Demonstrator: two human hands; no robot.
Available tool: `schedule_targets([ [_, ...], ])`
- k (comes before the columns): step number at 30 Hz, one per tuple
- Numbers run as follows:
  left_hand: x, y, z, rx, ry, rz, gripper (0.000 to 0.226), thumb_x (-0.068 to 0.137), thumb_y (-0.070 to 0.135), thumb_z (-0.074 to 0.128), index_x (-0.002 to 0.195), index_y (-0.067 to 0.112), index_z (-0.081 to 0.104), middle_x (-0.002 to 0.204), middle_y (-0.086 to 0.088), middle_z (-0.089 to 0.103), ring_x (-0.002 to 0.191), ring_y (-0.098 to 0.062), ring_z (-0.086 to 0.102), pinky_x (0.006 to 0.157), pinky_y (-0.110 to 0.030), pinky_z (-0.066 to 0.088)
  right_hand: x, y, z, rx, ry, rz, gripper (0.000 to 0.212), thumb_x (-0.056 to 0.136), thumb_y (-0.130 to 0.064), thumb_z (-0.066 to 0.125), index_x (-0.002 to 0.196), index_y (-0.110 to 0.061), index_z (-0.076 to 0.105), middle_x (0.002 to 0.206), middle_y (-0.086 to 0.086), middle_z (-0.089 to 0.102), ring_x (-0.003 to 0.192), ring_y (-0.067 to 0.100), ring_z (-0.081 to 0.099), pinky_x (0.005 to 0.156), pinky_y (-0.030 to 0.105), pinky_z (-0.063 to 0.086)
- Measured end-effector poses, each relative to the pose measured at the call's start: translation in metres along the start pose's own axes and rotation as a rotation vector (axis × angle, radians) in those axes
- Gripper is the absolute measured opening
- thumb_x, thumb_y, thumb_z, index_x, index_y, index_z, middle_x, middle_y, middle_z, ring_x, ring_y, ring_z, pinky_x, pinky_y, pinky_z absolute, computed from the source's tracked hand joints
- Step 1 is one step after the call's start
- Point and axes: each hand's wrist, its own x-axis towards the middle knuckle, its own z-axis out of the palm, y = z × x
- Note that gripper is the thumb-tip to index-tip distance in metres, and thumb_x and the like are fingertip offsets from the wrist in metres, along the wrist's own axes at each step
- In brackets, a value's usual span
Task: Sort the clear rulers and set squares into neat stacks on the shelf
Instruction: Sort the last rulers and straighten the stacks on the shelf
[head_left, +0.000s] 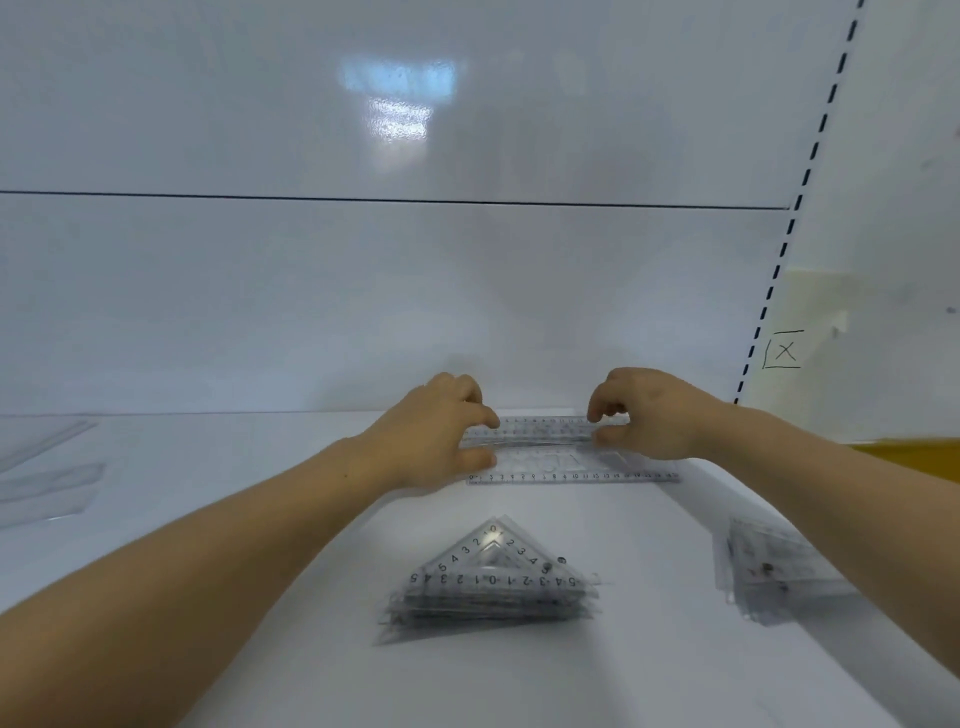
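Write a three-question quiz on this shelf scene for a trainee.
1. True or false: the set squares lie nearer the camera than the rulers.
2. The left hand grips: A) the rulers, B) the set squares, C) nothing.
3. Fill in: the blurred pile lies to the ___ of the set squares.
Key: 1 true; 2 A; 3 right.

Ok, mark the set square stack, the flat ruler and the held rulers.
set square stack (493, 579): head view, numbered top face.
flat ruler (571, 476): head view, near scale edge.
held rulers (543, 435): head view, exposed middle span.
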Motion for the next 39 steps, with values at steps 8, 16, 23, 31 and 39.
schedule_targets([
  [8, -0.016, 0.007, 0.004, 0.063, -0.118, -0.033, 0.048, 0.093, 0.048, 0.047, 0.134, 0.024, 0.051, 0.119, 0.001, 0.046, 0.114, -0.016, 0.037, 0.098, -0.034, 0.037, -0.010, -0.011, 0.004, -0.130, -0.155, -0.026, 0.040, 0.086, -0.048, 0.059, 0.121, -0.030, 0.059, 0.100, -0.008, 0.050, 0.092, 0.011, 0.046, 0.089, 0.026, 0.041],
  [16, -0.019, 0.009, 0.004, 0.070, -0.181, -0.065, 0.048, 0.094, 0.050, 0.043, 0.134, 0.024, 0.051, 0.122, 0.000, 0.045, 0.117, -0.017, 0.037, 0.099, -0.035, 0.038, -0.013, -0.012, 0.005, -0.105, -0.253, 0.008, 0.042, 0.084, -0.054, 0.057, 0.118, -0.029, 0.062, 0.101, -0.008, 0.054, 0.098, 0.013, 0.052, 0.093, 0.029, 0.044],
  [23, -0.017, 0.009, 0.003, 0.012, -0.191, -0.083, 0.042, 0.092, 0.051, 0.048, 0.124, 0.025, 0.056, 0.108, 0.005, 0.041, 0.113, -0.015, 0.038, 0.097, -0.034, 0.038, -0.012, -0.015, 0.003, -0.068, -0.291, 0.074, 0.053, 0.080, -0.055, 0.062, 0.123, -0.026, 0.055, 0.101, -0.007, 0.056, 0.094, 0.015, 0.052, 0.085, 0.029, 0.044],
  [31, -0.013, 0.008, 0.002, 0.027, -0.192, -0.070, 0.041, 0.090, 0.052, 0.050, 0.121, 0.026, 0.058, 0.109, 0.005, 0.038, 0.112, -0.015, 0.036, 0.096, -0.032, 0.038, -0.006, -0.019, -0.002, 0.017, -0.397, 0.146, 0.035, 0.077, -0.048, 0.069, 0.097, -0.021, 0.059, 0.091, -0.008, 0.057, 0.083, 0.012, 0.054, 0.080, 0.030, 0.045],
  [39, -0.015, 0.008, 0.003, 0.055, -0.157, -0.043, 0.040, 0.090, 0.051, 0.050, 0.116, 0.023, 0.060, 0.107, 0.005, 0.038, 0.110, -0.015, 0.036, 0.091, -0.028, 0.036, -0.003, -0.022, -0.003, 0.026, -0.403, 0.130, 0.030, 0.077, -0.044, 0.071, 0.094, -0.025, 0.055, 0.089, -0.013, 0.052, 0.085, 0.012, 0.051, 0.078, 0.027, 0.043],
])
